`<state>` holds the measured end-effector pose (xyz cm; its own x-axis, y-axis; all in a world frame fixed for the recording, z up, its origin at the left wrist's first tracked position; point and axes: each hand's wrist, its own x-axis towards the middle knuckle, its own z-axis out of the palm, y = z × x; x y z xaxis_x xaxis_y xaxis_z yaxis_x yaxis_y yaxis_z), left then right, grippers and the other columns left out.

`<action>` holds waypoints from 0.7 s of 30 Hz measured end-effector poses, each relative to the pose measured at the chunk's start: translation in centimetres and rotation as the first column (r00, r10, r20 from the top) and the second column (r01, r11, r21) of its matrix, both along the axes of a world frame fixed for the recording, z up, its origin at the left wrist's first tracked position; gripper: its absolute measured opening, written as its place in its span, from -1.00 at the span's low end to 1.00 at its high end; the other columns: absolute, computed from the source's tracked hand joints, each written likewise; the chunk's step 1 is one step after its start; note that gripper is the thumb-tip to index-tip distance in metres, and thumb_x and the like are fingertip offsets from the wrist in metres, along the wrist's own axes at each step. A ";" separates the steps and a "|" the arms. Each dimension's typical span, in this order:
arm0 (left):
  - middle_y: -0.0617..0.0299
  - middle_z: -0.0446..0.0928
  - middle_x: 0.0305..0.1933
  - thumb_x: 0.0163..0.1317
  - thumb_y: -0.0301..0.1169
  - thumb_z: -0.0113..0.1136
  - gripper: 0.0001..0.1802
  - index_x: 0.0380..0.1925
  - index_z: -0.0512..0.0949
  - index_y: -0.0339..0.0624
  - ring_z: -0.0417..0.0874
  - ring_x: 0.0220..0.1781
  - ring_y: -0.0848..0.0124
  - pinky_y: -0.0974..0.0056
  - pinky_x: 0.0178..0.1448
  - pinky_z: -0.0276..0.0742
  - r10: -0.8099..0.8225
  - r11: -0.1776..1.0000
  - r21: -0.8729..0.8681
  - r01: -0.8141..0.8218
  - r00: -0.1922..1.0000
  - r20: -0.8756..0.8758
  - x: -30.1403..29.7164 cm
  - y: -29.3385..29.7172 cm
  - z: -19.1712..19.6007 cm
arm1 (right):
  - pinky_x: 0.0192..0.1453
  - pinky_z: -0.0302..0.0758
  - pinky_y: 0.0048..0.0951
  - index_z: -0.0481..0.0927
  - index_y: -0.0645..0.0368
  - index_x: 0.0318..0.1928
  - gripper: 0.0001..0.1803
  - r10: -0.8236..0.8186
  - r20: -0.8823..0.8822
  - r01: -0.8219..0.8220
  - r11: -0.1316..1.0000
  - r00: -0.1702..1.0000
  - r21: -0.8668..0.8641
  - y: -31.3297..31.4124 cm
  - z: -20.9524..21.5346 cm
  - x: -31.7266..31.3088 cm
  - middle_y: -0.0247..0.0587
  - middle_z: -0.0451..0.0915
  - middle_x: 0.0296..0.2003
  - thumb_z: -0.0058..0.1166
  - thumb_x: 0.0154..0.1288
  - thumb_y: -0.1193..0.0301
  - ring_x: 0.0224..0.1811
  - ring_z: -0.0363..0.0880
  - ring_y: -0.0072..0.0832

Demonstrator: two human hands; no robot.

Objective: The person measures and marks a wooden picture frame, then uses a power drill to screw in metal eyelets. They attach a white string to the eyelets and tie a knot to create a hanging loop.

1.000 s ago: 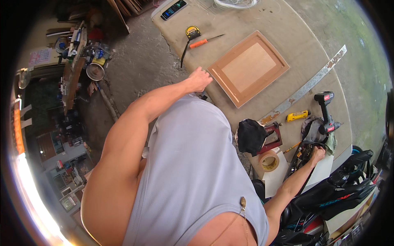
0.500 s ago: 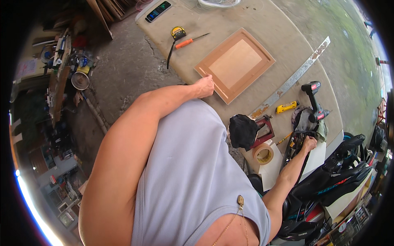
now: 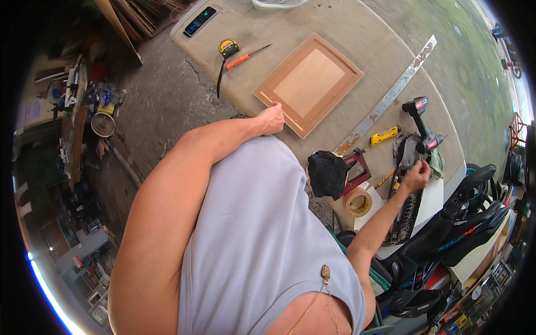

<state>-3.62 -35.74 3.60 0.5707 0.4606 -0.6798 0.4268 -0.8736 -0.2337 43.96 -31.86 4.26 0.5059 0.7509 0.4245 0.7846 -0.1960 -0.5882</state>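
Head view: frame (image 3: 309,85) lies on desk (image 3: 365,34)

Left hand (image 3: 271,119) touches its near edge, grip unclear; right hand (image 3: 415,177) curls over the tool tray (image 3: 403,223), perhaps empty, I can't tell. A careless reach could topple the drill (image 3: 421,124).

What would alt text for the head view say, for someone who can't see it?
A person's left hand is at the near edge of a brown frame on a table; the right hand is at a black tray. Nearby are a tape measure, screwdriver, metal strip, yellow cutter and drill.
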 end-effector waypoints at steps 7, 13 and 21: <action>0.20 0.63 -0.33 0.15 -0.24 -0.01 -0.74 -0.36 0.67 -0.01 0.61 -0.21 0.27 -0.02 -0.05 0.36 -0.075 0.997 0.019 0.075 0.997 -0.022 0.2 0.2 -0.1 | -0.32 0.48 -0.49 0.60 0.26 -0.32 -0.85 0.595 -0.247 -0.626 0.777 0.765 -0.064 -1.1 -2.3 -16.3 -0.15 0.58 -0.47 0.11 0.02 0.59 -0.47 0.55 -0.46; 0.19 0.63 -0.33 0.17 -0.24 -0.03 -0.73 -0.37 0.67 -0.02 0.61 -0.22 0.26 -0.02 -0.05 0.35 -0.095 0.995 0.021 0.095 0.995 -0.023 0.2 0.0 -0.4 | -0.29 0.51 -0.38 0.60 0.26 -0.35 -0.83 0.629 -0.332 -0.704 0.680 0.703 -0.203 -1.0 -4.1 -20.8 -0.06 0.56 -0.46 0.01 0.00 0.56 -0.44 0.59 -0.28; 0.21 0.64 -0.33 0.16 -0.25 -0.02 -0.73 -0.38 0.67 -0.02 0.63 -0.21 0.27 0.01 -0.09 0.42 -0.119 0.993 0.023 0.120 0.993 -0.021 0.2 0.0 -0.3 | -0.28 0.51 -0.37 0.60 0.26 -0.34 -0.83 0.587 -0.356 -0.674 0.707 0.727 -0.211 -1.4 -4.3 -20.2 -0.06 0.58 -0.44 0.01 0.00 0.56 -0.43 0.59 -0.27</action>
